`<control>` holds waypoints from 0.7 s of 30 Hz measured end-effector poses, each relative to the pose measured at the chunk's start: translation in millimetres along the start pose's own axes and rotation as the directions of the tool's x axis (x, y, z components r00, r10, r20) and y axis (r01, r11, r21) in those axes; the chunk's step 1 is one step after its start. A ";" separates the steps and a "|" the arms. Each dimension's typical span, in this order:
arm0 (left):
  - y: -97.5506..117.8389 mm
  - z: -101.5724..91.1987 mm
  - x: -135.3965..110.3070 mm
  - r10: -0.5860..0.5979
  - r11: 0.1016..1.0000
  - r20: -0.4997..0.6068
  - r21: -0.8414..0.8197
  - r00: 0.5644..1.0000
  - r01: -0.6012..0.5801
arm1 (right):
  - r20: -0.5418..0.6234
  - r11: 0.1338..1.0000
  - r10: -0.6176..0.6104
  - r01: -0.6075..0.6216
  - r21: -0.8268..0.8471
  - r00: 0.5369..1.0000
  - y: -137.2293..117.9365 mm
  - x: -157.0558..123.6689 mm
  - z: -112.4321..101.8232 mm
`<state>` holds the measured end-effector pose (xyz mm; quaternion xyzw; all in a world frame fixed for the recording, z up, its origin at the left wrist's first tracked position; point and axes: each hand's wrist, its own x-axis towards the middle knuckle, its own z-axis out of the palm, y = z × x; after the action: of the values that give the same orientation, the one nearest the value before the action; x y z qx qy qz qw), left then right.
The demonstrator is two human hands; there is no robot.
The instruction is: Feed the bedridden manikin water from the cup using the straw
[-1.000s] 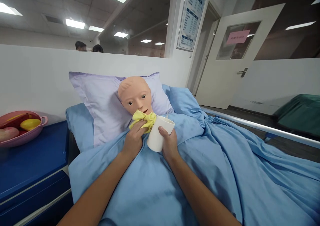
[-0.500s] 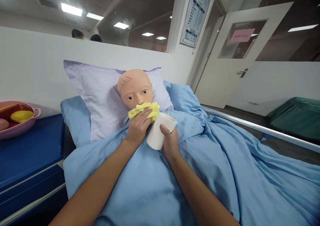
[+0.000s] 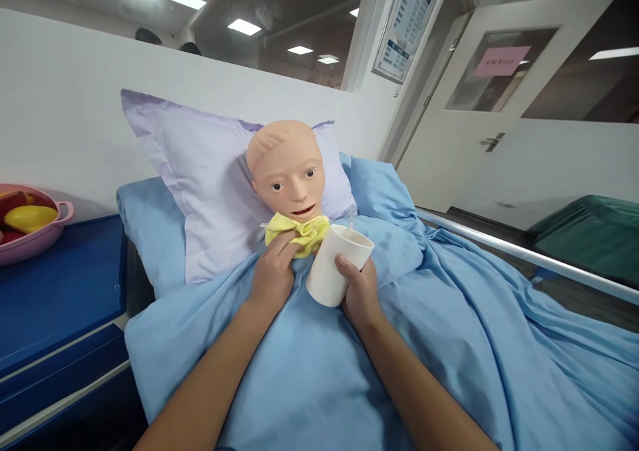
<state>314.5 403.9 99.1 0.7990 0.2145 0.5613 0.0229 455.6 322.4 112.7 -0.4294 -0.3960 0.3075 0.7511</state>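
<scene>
A manikin's head (image 3: 287, 165) rests on a lilac pillow (image 3: 200, 178), its mouth uncovered and slightly parted. Just below its chin lies a crumpled yellow cloth (image 3: 302, 241), gripped by the fingers of my left hand (image 3: 272, 271). My right hand (image 3: 360, 285) is wrapped round a white cup (image 3: 332, 268), thumb on the near side. The cup is tilted, its rim toward the upper right, and a thin pale stick or straw shows at the rim. What the cup holds is hidden. The cup stays close beside the cloth, above the blue quilt (image 3: 299, 371).
On the left, a blue bedside cabinet (image 3: 74, 271) carries a pink basin (image 3: 34, 245) with red and yellow items. A metal bed rail (image 3: 524, 258) runs along the far right side. Behind stand a wall with windows and an open door (image 3: 479, 105).
My left hand has drawn the yellow cloth down from the manikin's mouth to below its chin. The cup is still in my right hand. The camera view has shifted somewhat.
</scene>
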 end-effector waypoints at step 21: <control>-26.0 -18.5 -11.4 -0.716 0.180 0.083 -0.937 0.693 0.298 | 0.191 0.991 0.047 -0.022 -0.131 0.980 -3.4 -4.7 3.3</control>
<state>286.4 419.5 88.6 0.4003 0.1323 0.6799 0.6000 450.9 318.5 115.2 -0.4518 -0.4786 0.3348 0.6744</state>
